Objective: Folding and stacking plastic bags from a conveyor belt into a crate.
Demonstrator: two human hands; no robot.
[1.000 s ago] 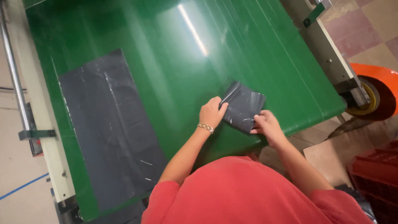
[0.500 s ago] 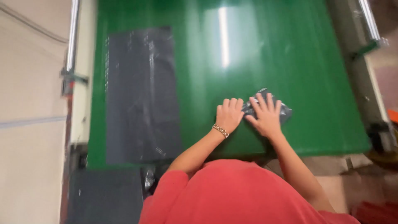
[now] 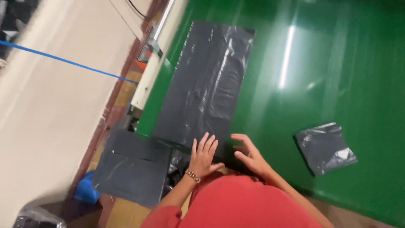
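A long dark grey plastic bag (image 3: 206, 84) lies flat on the green table (image 3: 320, 63). Its near end hangs over the table's front edge. My left hand (image 3: 203, 155) rests with spread fingers on that near end. My right hand (image 3: 249, 155) hovers just to the right of it, fingers curled and apart, holding nothing. A folded dark grey bag (image 3: 325, 147) lies alone on the green surface to the right of my right hand. I wear a red shirt and a bracelet on the left wrist.
Another flat grey bag (image 3: 133, 166) hangs or lies below the table's left front corner. A cream metal frame rail (image 3: 152, 71) runs along the table's left side. A blue line (image 3: 63, 61) crosses the beige floor, and a blue object (image 3: 86, 192) sits beneath.
Both hands let go of the folded bag, which now lies on the table, and moved left to the near end of the long flat bag. My view swung left.
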